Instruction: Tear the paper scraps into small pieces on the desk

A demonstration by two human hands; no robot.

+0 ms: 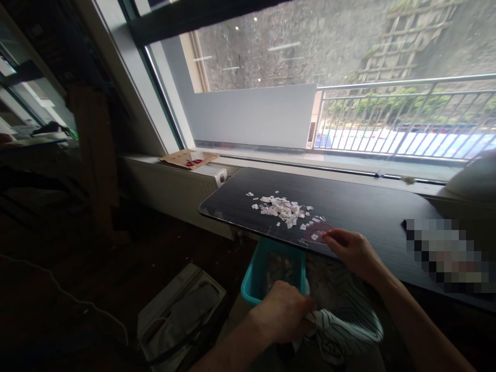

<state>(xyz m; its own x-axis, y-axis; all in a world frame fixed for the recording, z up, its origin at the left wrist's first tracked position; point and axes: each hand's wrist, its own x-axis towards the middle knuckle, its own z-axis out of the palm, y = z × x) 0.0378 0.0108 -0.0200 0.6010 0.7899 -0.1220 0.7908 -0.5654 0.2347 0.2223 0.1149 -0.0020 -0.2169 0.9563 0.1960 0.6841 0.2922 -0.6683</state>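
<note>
My left hand (282, 312) is closed on the rim of a white bag with black stripes (341, 315), holding it open below the table edge. My right hand (351, 250) rests on the front edge of the black table (368, 206), its fingers pinched on a thin transparent pinkish sheet (318, 232) that carries a few small white scraps. A pile of small white paper scraps (282, 209) lies on the table just beyond that sheet.
A teal bin (258, 274) stands under the table next to the bag. A radiator (209, 171) with cardboard (186, 157) on it sits by the window at left. A grey case (182, 310) lies on the dark floor. A blurred patch covers the table's right end.
</note>
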